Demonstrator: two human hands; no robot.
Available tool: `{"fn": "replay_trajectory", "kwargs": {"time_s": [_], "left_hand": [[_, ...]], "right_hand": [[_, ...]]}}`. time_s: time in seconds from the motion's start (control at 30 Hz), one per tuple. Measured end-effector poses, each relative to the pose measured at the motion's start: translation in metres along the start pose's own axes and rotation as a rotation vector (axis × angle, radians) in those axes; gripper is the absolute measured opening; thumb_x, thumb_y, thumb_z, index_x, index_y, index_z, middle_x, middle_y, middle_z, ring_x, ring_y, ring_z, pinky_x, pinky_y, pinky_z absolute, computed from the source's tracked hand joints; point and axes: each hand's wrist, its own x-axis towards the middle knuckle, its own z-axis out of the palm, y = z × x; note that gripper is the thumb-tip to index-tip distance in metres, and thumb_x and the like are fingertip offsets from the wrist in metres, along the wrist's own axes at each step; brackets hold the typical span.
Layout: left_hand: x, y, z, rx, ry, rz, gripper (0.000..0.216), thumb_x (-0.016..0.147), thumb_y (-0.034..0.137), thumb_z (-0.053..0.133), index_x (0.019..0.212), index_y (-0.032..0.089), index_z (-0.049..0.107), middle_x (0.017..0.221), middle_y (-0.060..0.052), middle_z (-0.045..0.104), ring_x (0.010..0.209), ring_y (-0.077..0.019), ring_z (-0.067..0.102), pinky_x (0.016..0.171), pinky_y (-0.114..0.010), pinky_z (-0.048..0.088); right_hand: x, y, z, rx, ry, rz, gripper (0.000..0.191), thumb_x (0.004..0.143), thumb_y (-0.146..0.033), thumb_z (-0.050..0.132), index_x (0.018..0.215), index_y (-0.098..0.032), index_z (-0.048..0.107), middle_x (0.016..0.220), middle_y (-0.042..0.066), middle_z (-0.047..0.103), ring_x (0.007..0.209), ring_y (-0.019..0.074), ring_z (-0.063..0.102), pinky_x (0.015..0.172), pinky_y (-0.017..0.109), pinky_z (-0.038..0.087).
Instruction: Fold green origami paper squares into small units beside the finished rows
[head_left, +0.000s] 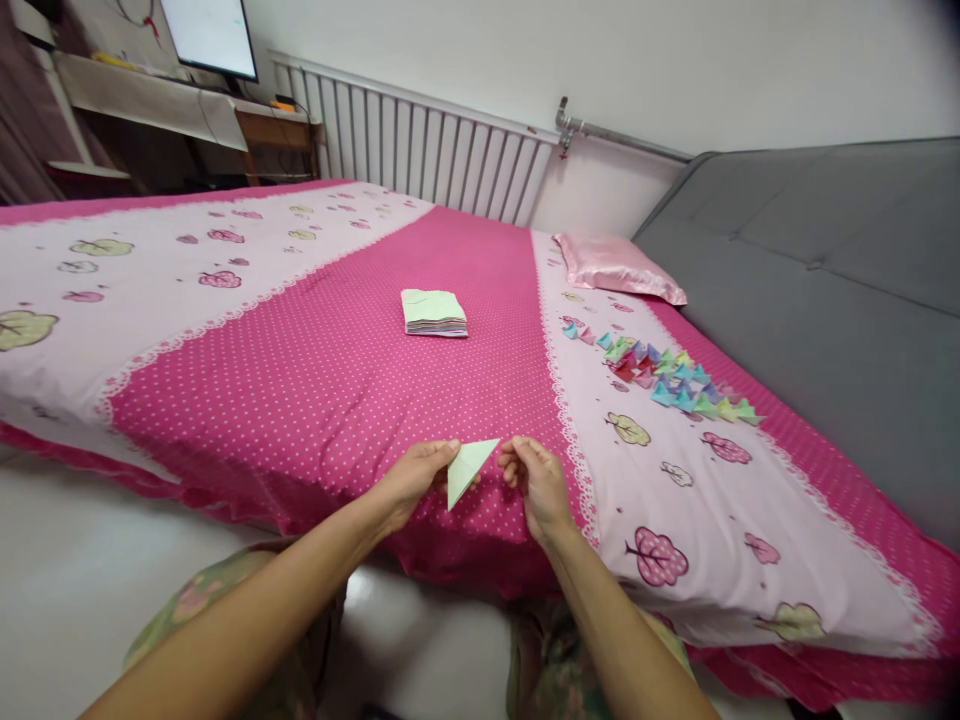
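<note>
A pale green folded paper triangle [466, 468] is held over the near edge of the pink dotted bed sheet [330, 380]. My left hand [414, 478] pinches its left side with closed fingers. My right hand [534, 480] is closed in a pinch at its upper right tip. A stack of pastel paper sheets [433, 312] lies farther back on the sheet. Several small folded paper pieces [667, 380] in many colours lie in a cluster to the right.
A pink satin pillow [619, 266] lies at the head of the bed by the grey headboard [825, 300]. A white radiator [420, 150] lines the far wall. A monitor [210, 35] stands on a desk at the back left. White floor shows below the bed edge.
</note>
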Motion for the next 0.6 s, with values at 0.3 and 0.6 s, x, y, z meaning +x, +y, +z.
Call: {"fn": "replay_trajectory", "kwargs": {"time_s": [0.3,0.6], "left_hand": [[0.003,0.002,0.001,-0.234,0.064,-0.021,0.020,0.085,0.024,0.045,0.084,0.011,0.061,0.072,-0.005,0.063,0.058,-0.0098,0.056,0.051,-0.018,0.044],[0.004,-0.006,0.003,-0.302,0.027,-0.039,0.019,0.084,0.025,0.048,0.085,0.013,0.062,0.075,-0.005,0.062,0.064,-0.0108,0.055,0.058,-0.021,0.045]], "right_hand": [[-0.013,-0.001,0.012,0.025,-0.188,0.013,0.019,0.069,-0.028,0.066,0.082,-0.018,0.056,0.065,-0.003,0.059,0.049,0.0055,0.048,0.046,0.016,0.037],[-0.012,0.004,0.016,0.034,-0.206,0.018,0.019,0.067,-0.026,0.068,0.081,-0.019,0.056,0.067,-0.004,0.057,0.050,0.0047,0.047,0.046,0.015,0.037]]}}
